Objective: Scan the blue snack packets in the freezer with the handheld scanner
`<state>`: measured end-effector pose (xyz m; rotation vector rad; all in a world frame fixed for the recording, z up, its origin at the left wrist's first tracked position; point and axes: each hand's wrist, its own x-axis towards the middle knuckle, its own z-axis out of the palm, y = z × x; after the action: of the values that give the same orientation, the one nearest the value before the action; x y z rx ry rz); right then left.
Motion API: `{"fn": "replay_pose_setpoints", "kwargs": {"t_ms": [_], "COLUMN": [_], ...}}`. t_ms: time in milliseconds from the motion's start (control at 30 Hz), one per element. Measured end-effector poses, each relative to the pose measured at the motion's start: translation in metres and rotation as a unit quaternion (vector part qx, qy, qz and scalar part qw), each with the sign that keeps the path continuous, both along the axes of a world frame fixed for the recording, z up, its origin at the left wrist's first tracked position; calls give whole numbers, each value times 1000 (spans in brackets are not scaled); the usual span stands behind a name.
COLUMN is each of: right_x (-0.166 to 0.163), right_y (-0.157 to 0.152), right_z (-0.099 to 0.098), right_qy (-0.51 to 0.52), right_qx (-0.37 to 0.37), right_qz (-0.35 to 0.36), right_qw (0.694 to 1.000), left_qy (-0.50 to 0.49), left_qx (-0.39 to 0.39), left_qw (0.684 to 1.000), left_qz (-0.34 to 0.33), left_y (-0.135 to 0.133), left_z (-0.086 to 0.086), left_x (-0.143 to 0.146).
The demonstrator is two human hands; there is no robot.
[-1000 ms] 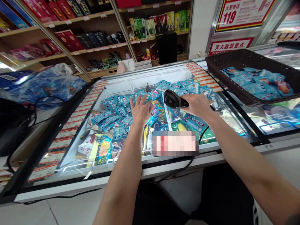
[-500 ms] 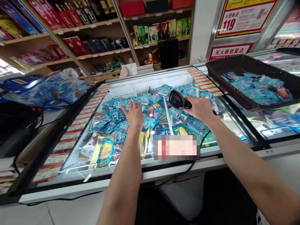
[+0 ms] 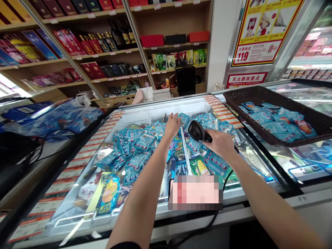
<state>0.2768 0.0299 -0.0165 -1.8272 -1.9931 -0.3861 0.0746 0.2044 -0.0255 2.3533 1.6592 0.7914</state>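
Observation:
An open chest freezer (image 3: 145,112) is heaped with several blue wrapped ice-cream packets (image 3: 135,147). My left hand (image 3: 173,124) stretches far over the heap, fingers spread, touching the packets near the back wall. My right hand (image 3: 220,142) is closed round the handle of a black barcode scanner (image 3: 197,130), whose head points left over the packets. The scanner's cable (image 3: 207,221) runs down over the freezer's front edge.
A dark woven basket (image 3: 261,93) with more blue packets sits on the glass lid at the right. A blue plastic bag (image 3: 54,119) and black cables lie at the left. Price labels line the freezer's rims. Wooden shelves of boxes and bottles stand behind.
My left hand has reached from the middle of the heap to the far back of the freezer. The scanner hand stayed roughly in place, and the camera has tilted up.

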Motion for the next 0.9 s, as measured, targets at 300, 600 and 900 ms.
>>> {"fn": "replay_pose_setpoints", "kwargs": {"t_ms": [300,600,900], "right_x": [-2,-5,-5], "right_y": [1,-3,-5], "right_z": [1,-2,-1], "right_qy": [14,24,3], "right_qx": [10,7,-12], "right_qz": [16,23,12], "right_qw": [1000,999,1000], "left_qy": [145,138,15], "left_qx": [-76,-26,-136], "left_qw": [986,988,989], "left_qz": [-23,58,47], "left_y": [45,-57,-78], "left_z": [-1,-6,3], "left_x": [23,-2,-18]}}
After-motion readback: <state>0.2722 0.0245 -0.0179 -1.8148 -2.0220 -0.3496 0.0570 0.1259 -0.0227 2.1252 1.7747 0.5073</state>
